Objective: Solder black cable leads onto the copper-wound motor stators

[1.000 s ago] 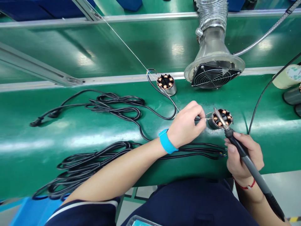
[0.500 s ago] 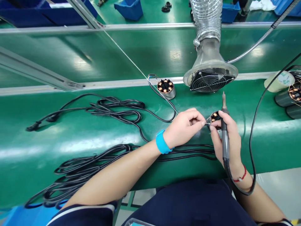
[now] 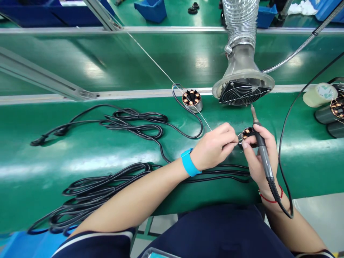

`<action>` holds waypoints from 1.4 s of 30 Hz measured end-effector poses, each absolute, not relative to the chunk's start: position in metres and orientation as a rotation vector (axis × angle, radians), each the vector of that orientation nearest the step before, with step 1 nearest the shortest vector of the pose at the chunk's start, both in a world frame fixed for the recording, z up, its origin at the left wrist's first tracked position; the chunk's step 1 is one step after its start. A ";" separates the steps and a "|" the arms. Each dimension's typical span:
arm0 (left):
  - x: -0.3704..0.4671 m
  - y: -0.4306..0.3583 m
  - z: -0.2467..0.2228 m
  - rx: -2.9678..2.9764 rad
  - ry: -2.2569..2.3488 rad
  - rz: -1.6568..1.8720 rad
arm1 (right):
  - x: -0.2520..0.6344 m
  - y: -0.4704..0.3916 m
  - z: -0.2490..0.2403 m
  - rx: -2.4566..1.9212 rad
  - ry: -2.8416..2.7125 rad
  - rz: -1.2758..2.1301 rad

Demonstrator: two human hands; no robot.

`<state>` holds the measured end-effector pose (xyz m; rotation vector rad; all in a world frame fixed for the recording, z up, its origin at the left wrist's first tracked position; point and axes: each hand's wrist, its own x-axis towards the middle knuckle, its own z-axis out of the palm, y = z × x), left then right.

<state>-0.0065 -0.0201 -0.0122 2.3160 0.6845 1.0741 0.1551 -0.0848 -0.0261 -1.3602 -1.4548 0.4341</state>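
Observation:
My right hand (image 3: 262,159) holds a soldering iron (image 3: 263,152) with its tip pointing up and away. Thumb and forefinger of that hand also pinch a thin wire (image 3: 240,143). From the other side my left hand (image 3: 217,145) is closed in a pinch on the same wire. A long, thin, pale strand of solder wire (image 3: 163,71) slopes down from the upper left to my left hand. Just beyond the fingertips stands a motor stator (image 3: 245,133) with copper coils, partly covered by my right hand. Black power cords (image 3: 225,172) pass below my left wrist.
A second stator (image 3: 197,106) with a black cable stands at the back. Coiled cords (image 3: 107,182) lie to the left. A fume extractor hood (image 3: 243,77) hangs above the iron's tip. Stators (image 3: 322,113) and a tape roll (image 3: 317,96) are at the right.
The soldering iron has tilted, its tip swinging slightly left and its cord end right. Both hands have shifted slightly to the right and stay close together at the wire.

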 end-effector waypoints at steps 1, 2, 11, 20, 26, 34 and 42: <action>-0.006 -0.020 -0.012 2.310 0.689 1.079 | 0.159 -0.086 -0.026 -1.376 -1.485 0.453; -0.006 -0.020 -0.012 2.298 0.696 1.086 | 0.163 -0.087 -0.025 -1.391 -1.525 0.464; -0.006 -0.020 -0.014 2.253 0.711 1.112 | 0.167 -0.092 -0.023 -1.439 -1.651 0.420; -0.010 -0.019 -0.016 2.449 0.683 1.057 | 0.155 -0.086 -0.020 -1.375 -1.517 0.471; -0.010 -0.020 -0.018 2.499 0.724 1.026 | 0.155 -0.082 -0.020 -1.398 -1.520 0.482; -0.005 -0.022 -0.013 2.159 0.870 1.005 | 0.189 -0.093 -0.024 -1.332 -1.950 0.414; -0.003 -0.016 -0.017 2.133 0.972 1.018 | 0.178 -0.067 -0.033 -1.448 -1.693 0.315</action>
